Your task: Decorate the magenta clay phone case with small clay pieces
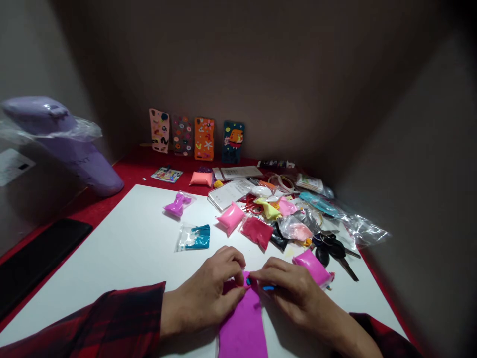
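Observation:
A flat magenta clay-covered piece (243, 325) lies on the white sheet (122, 248) in front of me. My left hand (208, 293) rests on its left edge, fingers curled and pinched at its top end. My right hand (288, 291) meets it there, fingers pinched on a small blue bit of clay (267, 287). Both wrists wear red plaid sleeves.
Packets of coloured clay lie about: blue (197, 237), purple (179, 204), pink (231, 217), red (257, 231), magenta (315, 267). Black scissors (337, 251) and keys sit to the right. Decorated phone cases (197, 136) lean on the back wall. A purple object in plastic (63, 144) stands at left.

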Motion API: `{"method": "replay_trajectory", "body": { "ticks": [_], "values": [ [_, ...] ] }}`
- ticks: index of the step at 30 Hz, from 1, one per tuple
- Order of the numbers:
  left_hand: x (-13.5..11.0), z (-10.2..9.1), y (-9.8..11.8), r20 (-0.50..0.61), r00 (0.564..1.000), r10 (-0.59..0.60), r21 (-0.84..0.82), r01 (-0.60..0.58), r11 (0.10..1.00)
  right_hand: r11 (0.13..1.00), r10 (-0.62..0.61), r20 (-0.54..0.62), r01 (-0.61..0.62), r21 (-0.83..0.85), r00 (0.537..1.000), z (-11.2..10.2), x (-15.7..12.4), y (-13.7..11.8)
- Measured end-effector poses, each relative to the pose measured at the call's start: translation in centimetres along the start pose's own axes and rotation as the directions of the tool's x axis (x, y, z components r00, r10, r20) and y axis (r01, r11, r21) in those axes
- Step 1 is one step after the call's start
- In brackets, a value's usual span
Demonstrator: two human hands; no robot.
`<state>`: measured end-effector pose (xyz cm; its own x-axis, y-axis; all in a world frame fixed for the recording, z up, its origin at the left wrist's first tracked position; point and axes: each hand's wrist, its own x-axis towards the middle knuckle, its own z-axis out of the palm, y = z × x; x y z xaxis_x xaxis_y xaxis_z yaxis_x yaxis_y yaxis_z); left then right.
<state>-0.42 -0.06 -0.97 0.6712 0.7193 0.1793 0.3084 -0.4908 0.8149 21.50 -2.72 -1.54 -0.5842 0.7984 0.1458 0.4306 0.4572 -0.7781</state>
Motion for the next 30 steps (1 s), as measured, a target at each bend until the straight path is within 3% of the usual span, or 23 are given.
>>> {"method": "replay_trajectory", "body": {
  "ticks": [9,30],
  "values": [
    [0.06,-0.09,0.26,-0.013,0.997,-0.070,-0.029,0.069,0.997,1.000,0.023,0.020,-0.023,0.004,1.000,0.03,0.07,-0.17],
    [0.30,0.06,0.03,0.000,0.997,-0.083,0.003,0.083,0.997,1.000,0.014,0.041,-0.013,-0.008,0.999,0.14,-0.24,-0.20]
  ]
}}
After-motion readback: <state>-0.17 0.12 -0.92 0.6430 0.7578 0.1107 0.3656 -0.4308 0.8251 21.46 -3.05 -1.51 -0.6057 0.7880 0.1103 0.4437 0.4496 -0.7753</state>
